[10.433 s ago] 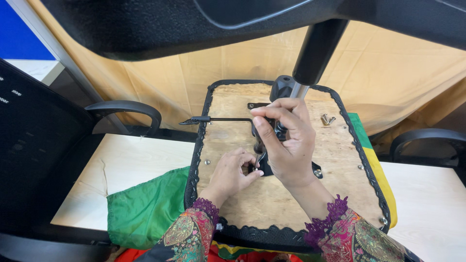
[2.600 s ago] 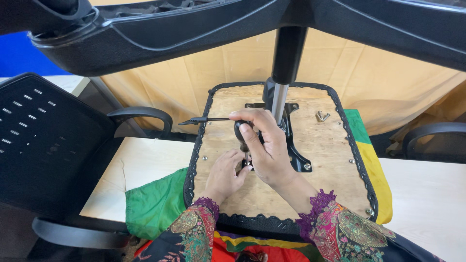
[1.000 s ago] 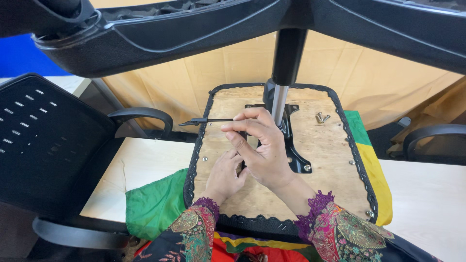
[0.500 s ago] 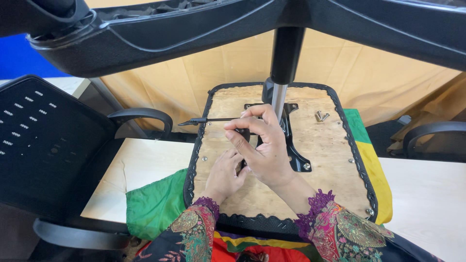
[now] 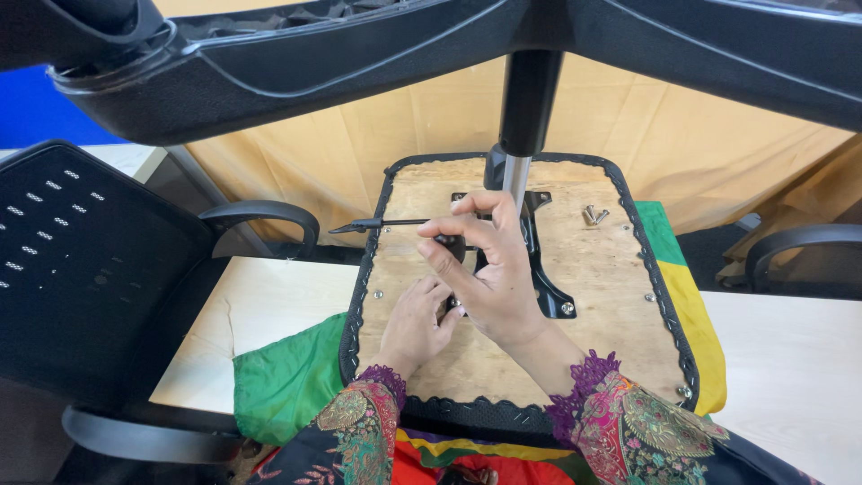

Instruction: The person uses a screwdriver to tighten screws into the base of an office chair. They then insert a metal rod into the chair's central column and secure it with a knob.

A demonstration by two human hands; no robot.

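Right hand (image 5: pixel 492 278): fingers curled and pressed together round a small dark tool or handle, mostly hidden; it sits over the black metal bracket (image 5: pixel 543 269) at the middle of the seat underside (image 5: pixel 611 305).

Left hand (image 5: pixel 415 321): lies on the plywood just below the right hand, fingertips pinched at a small dark part beside the bracket; what it pinches cannot be told.

Seat underside: upturned on the table (image 5: pixel 287 287), over a green cloth (image 5: pixel 287 382); chrome column (image 5: pixel 516 180) rises from the bracket.

Loose bolts (image 5: pixel 593 215): near the far right edge, apart from both hands.

Lever (image 5: pixel 377 224): juts out to the left.

Risks, as judged: the tool could slip off its fastener and strike the left fingers close by; the bolts could roll off the board if it rocks; a fastener started crooked could cross-thread.
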